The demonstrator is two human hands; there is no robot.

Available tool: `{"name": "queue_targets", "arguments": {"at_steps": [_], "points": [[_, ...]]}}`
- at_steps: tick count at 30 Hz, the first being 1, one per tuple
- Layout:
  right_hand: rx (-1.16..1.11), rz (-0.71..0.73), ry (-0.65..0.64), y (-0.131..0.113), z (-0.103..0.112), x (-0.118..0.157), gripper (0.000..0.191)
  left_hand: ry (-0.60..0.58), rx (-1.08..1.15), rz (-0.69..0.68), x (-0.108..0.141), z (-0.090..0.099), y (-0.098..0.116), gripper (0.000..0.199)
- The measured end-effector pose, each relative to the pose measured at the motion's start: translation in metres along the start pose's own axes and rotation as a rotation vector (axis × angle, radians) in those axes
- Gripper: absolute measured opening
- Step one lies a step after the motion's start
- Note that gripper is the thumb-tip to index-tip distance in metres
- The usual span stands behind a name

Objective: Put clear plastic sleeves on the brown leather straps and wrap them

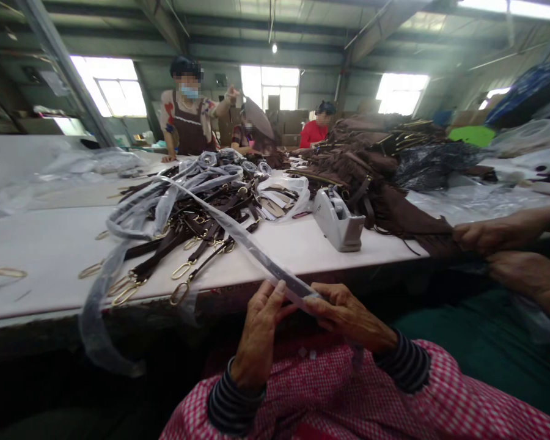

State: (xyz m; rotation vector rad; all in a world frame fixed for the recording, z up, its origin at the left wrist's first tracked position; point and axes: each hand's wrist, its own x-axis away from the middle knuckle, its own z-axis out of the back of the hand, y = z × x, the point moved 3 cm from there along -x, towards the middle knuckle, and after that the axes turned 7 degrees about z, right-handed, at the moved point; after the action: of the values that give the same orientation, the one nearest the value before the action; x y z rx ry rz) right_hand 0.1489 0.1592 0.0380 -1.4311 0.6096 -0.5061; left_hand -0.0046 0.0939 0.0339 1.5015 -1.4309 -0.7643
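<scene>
Between my two hands runs a dark strap in a long clear plastic sleeve [252,247], stretching back onto the pile on the table. My left hand [262,327] pinches it from the near left, thumb on top. At its near end my right hand [348,315] has its fingers closed around the plastic. Just beyond lies a heap of dark brown straps [165,250] with gold-coloured clips, and more plastic-sleeved straps [128,223] rest over them. One sleeve hangs over the table edge on the left.
A grey tape dispenser [339,220] stands near the table's front edge. Brown bags [362,159] are piled behind it. At right, a co-worker's hands [508,256] grip brown material. Other people [187,116] work across the white table [36,256].
</scene>
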Motion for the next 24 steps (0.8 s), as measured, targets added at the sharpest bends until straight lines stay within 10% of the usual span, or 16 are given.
{"name": "queue_targets", "arguments": {"at_steps": [12, 17, 21, 24], "points": [[0.301, 0.082, 0.112, 0.051, 0.011, -0.034, 0.048, 0.294, 0.179, -0.174, -0.007, 0.002, 0.055, 0.047], [0.748, 0.036, 0.040, 0.114, 0.015, -0.018, 0.036, 0.265, 0.202, -0.240, -0.008, 0.007, 0.082, 0.046], [1.196, -0.076, 0.182, 0.175, 0.037, 0.000, 0.012, 0.226, 0.216, -0.245, -0.003, 0.003, 0.075, 0.045], [1.202, -0.010, 0.059, 0.168, 0.040, 0.009, 0.010, 0.057, 0.061, -0.096, 0.007, -0.003, 0.042, 0.047]]}}
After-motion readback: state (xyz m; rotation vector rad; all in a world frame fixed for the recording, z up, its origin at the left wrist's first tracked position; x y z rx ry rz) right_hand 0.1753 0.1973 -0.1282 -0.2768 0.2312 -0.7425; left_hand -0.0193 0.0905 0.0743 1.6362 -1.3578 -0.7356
